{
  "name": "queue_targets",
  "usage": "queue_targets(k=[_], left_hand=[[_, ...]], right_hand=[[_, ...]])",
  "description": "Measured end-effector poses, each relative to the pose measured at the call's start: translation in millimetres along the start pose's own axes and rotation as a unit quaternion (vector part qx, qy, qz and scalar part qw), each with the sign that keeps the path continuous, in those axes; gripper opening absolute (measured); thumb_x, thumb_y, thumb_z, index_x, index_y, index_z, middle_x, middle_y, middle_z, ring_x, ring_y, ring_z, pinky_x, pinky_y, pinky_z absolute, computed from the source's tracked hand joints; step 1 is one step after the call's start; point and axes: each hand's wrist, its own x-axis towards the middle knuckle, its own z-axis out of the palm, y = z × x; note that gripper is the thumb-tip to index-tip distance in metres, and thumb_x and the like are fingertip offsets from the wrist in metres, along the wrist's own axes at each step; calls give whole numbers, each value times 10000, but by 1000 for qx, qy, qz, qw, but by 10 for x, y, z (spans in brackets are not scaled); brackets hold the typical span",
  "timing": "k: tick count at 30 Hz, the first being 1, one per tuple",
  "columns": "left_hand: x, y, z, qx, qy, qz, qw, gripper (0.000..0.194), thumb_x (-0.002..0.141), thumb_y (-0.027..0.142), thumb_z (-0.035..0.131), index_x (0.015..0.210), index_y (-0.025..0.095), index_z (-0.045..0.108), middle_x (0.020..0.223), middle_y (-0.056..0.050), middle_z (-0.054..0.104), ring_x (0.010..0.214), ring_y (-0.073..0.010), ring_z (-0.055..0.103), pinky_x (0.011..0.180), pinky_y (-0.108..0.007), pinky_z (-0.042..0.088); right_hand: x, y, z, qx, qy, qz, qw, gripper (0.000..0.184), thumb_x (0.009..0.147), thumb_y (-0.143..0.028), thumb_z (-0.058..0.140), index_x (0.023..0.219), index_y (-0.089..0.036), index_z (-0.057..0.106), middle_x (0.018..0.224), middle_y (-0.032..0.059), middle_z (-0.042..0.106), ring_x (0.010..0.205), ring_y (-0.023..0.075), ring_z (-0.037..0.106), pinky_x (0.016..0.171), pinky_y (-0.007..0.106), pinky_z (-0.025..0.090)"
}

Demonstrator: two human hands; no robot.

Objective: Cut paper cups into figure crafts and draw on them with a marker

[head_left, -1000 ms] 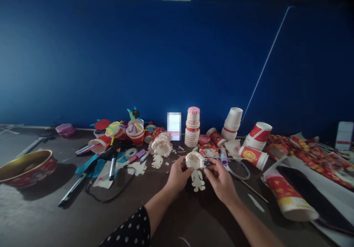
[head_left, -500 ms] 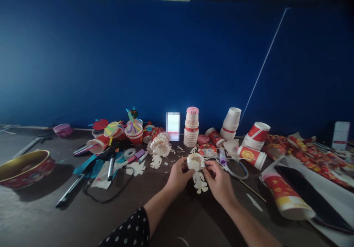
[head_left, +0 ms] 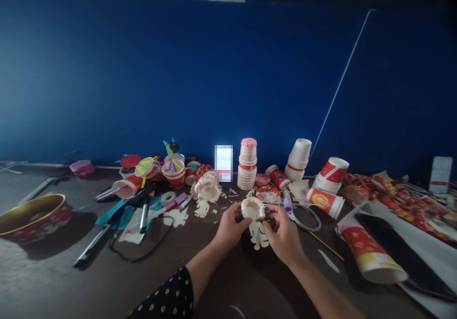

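A white paper cup craft (head_left: 254, 206), with a curled or folded rim and a cut-out figure hanging at its lower side, is held up between both hands near the middle of the table. My left hand (head_left: 231, 225) pinches its left edge, thumb in front. At its right side, my right hand (head_left: 282, 233) grips the edge with thumb and bent fingers. The cut-out part (head_left: 258, 235) dangles below the thumbs. Just beyond to the left lies a similar paper cup craft (head_left: 207, 188) with a frilled rim.
A tall stack of paper cups (head_left: 247, 164) stands behind the hands. To the left are a glue gun (head_left: 102, 238), a marker (head_left: 144, 215), a tape roll (head_left: 168, 198) and a gold-lined bowl (head_left: 34, 216). On the right lie a red-yellow cup (head_left: 371, 252) and a dark phone (head_left: 403, 252).
The held paper cup craft has tilted slightly, and its rim opening shows a little differently. Both hands keep nearly the same place and grip.
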Motion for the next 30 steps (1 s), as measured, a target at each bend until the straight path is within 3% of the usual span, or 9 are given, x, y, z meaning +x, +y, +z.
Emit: queue_targets(k=[5, 15, 19, 25, 30], left_hand=[[-17, 36, 2, 11, -30, 16, 999, 353, 625, 120, 629, 963, 122, 526, 905, -82, 654, 843, -192, 610, 781, -318, 460], [-45, 40, 8, -14, -77, 36, 996, 483, 592, 120, 662, 1044, 113, 494, 955, -100, 633, 886, -208, 591, 806, -326, 443], [-29, 17, 0, 1, -49, 31, 998, 440, 612, 106, 630, 1031, 114, 497, 917, -91, 641, 849, -194, 600, 788, -319, 452], [10, -42, -23, 35, -12, 32, 999, 413, 621, 70, 590, 1021, 110, 500, 934, -94, 638, 834, -184, 604, 770, -310, 463], [2, -41, -19, 45, -11, 33, 998, 433, 618, 55, 584, 1038, 106, 493, 965, -106, 631, 871, -196, 598, 786, -318, 459]], right_hand=[[-5, -20, -6, 97, -44, 33, 994, 359, 715, -242, 522, 1060, -172, 453, 791, 47, 666, 684, 186, 635, 591, 271, 502], [21, -3, -7, 78, -43, 27, 996, 251, 731, -263, 527, 967, -185, 497, 832, 55, 678, 748, 204, 637, 671, 293, 500], [14, 29, 13, 86, -51, 40, 994, 301, 731, -273, 547, 1010, -183, 473, 851, 64, 673, 775, 212, 635, 701, 313, 501], [7, -34, 4, 208, -98, 50, 972, 395, 731, -308, 576, 1083, -163, 469, 1010, 109, 631, 902, 238, 604, 779, 355, 492], [3, -41, -18, 184, -108, 80, 974, 329, 751, -364, 551, 1008, -158, 539, 881, 81, 666, 786, 226, 622, 639, 303, 503]])
